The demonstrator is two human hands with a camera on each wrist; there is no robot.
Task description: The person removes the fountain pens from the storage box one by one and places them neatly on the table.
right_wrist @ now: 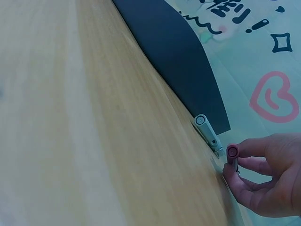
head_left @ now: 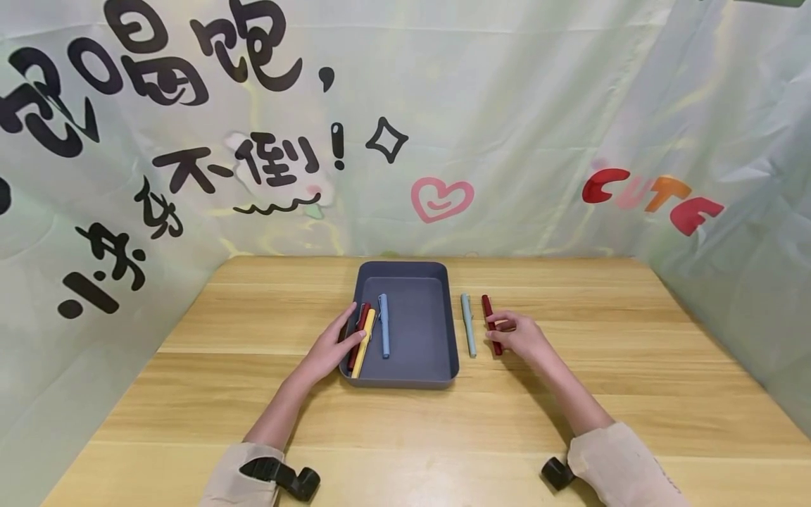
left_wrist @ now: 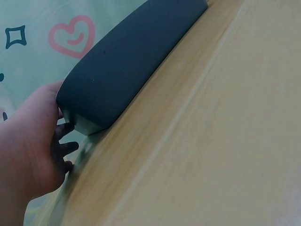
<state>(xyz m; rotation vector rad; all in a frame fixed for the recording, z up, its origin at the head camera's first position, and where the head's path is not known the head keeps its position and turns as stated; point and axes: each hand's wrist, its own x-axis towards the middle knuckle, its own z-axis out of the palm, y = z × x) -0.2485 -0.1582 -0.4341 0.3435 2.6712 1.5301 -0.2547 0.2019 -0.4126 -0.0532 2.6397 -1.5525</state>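
Logging remotely: I see the right hand (head_left: pixel 522 338), its grip pinched on a dark red pen (head_left: pixel 487 306) at 3 o'clock from the grey tray (head_left: pixel 418 317). Pale blue pen (head_left: pixel 468 327) lies between these two on the counter (head_left: pixel 405 436). Left hand (head_left: pixel 326 350): grip clamped on the tray's 9 o'clock wall, thumb at the yellow pen (head_left: pixel 360 359).

A shallow, rectangular slate-grey tray (head_left: pixel 421 345) is sitting flat on the bench (head_left: pixel 412 440), holding a slim maroon pen (head_left: pixel 353 357), a slim yellow pen (head_left: pixel 363 346) and a slim blue pen (head_left: pixel 384 327) toward its left. Just right of it, a slim pale-green pen (head_left: pixel 468 325) is lying beside a slim dark-red pen (head_left: pixel 492 327) that the right hand (head_left: pixel 522 334) is pinching.
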